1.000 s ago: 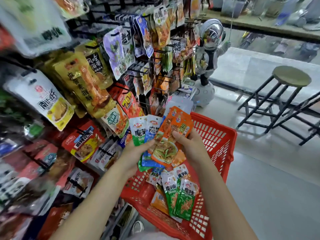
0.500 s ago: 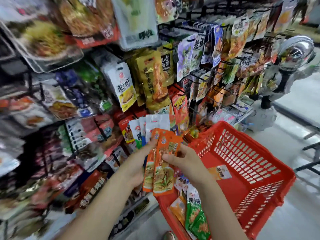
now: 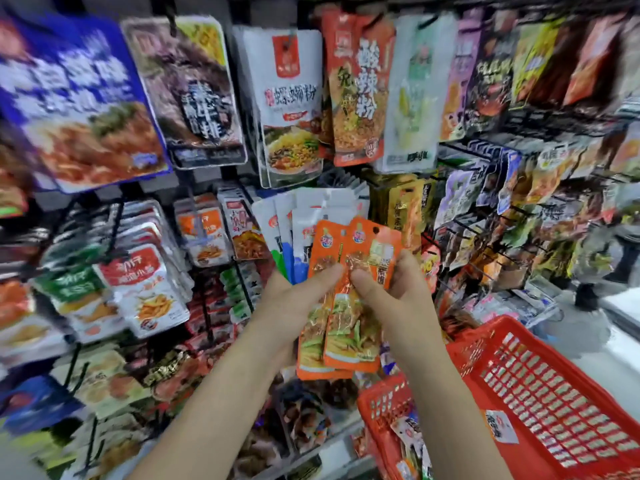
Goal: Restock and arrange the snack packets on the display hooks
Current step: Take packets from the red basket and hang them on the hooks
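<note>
While both thumbs press, left hand and right hand grip orange packets.

The tall orange bag up high says 酸辣粉 in big white letters. The white bag next to it says 螺蛳粉. A dark bag to the left ends in 排. Other words are too blurry to read.
</note>
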`<state>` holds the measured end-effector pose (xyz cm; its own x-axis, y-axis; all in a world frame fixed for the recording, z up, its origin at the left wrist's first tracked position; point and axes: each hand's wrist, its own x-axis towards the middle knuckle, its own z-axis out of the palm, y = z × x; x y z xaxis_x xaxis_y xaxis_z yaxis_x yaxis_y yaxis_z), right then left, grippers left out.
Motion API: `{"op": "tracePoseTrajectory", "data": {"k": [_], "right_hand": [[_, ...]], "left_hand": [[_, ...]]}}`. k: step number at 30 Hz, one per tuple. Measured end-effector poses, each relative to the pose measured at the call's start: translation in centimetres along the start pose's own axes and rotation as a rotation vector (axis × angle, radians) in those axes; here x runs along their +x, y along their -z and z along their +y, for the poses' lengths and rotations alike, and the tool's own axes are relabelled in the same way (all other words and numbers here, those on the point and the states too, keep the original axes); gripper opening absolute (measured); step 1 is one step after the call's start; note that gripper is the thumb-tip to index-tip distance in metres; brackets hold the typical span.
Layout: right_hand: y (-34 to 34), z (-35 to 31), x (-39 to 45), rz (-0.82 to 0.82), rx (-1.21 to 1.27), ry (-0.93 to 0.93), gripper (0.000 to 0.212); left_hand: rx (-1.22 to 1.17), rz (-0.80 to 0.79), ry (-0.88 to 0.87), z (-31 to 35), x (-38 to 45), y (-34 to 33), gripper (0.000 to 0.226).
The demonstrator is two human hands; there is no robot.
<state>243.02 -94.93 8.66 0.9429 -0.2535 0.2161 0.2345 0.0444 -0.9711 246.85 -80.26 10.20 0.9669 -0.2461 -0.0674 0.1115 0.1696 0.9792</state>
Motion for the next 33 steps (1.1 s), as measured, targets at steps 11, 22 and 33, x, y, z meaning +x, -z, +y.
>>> {"op": "tracePoseTrajectory", "data": {"k": [11, 22, 33], "right_hand": [[-11.1, -17.0, 5.0, -0.043, -0.007, 0.523, 0.048], [-13.2, -24.7, 12.2, -0.058, -0.001, 0.434, 0.071], [-16.9, -31.7, 17.9, -0.066, -0.004, 0.510, 0.049]], "left_hand": [[0.044, 0.042, -0.558, 19.5, -2.3, 4.2, 0.049], [0.066, 0.258, -0.772, 29.1, -2.0, 8.4, 0.067], [0.064, 0.306, -0.823, 31.3, -0.8, 9.0, 0.013]]}}
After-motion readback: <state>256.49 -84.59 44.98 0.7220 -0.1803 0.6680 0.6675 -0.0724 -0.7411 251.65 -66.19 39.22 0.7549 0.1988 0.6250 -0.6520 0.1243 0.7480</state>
